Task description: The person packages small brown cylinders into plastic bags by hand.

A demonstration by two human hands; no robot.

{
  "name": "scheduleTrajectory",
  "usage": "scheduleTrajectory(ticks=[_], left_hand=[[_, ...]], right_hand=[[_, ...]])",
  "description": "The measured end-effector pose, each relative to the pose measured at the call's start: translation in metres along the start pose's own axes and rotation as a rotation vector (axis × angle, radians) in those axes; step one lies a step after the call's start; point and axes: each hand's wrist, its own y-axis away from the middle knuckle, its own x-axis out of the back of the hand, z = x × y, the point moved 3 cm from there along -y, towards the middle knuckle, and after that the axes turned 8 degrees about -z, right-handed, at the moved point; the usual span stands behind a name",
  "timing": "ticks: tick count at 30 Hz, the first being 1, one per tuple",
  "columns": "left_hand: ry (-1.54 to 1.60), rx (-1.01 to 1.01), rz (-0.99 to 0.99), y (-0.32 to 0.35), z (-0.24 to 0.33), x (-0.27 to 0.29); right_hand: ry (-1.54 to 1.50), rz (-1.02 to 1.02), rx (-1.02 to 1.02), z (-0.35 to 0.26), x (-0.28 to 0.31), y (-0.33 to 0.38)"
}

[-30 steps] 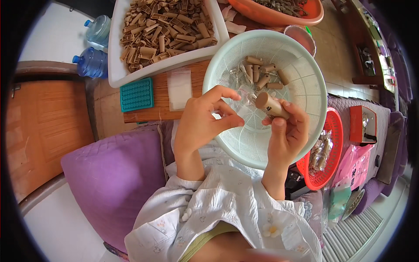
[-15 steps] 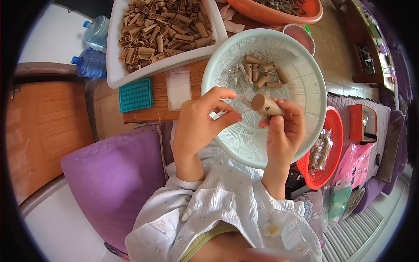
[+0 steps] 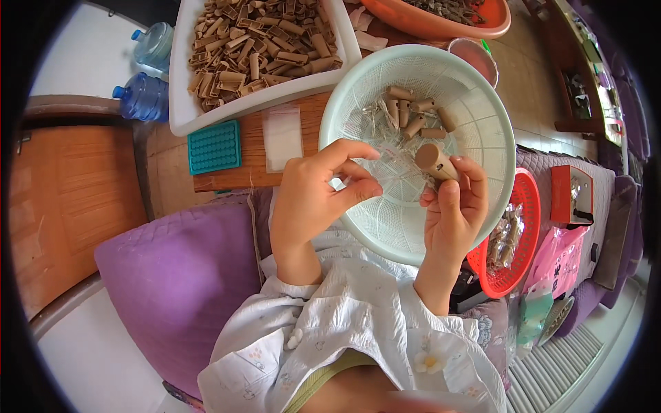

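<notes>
While right hand (image 3: 454, 206) grips brown cylinder (image 3: 435, 160), clear packet (image 3: 282, 136) lies flat.

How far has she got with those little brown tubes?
Done: a few tubes lie in the white basket. In hand: the right hand holds one tube; the left hand pinches something clear. Left: the white tray is heaped with tubes.

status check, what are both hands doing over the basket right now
Right hand grips a tan cylinder. Left hand pinches something small and clear, too fine to tell. Both over the pale green basket; nothing between them.
</notes>
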Motion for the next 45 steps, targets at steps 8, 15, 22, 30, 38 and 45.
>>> scheduleTrajectory(ticks=[8, 15, 22, 30, 38, 45], left_hand=[[0.028, 0.074, -0.004, 0.001, 0.002, -0.001], [-0.008, 0.075, -0.031, 0.001, 0.007, -0.002], [-0.03, 0.054, 0.006, 0.001, 0.005, -0.005], [-0.13, 0.069, 0.064, 0.0, 0.008, -0.006], [-0.132, 0.032, 0.051, 0.0, 0.006, -0.009], [-0.155, 0.053, 0.068, -0.004, 0.001, -0.01]], right_hand=[[0.019, 0.011, -0.003, 0.0, -0.002, 0.002], [0.078, 0.111, 0.136, -0.001, -0.002, 0.003], [-0.078, 0.14, 0.101, 0.001, -0.002, 0.004], [-0.099, 0.144, 0.072, 0.004, -0.007, 0.004], [-0.057, 0.225, 0.045, 0.012, -0.011, 0.0], [0.089, 0.163, -0.017, 0.012, -0.009, 0.0]])
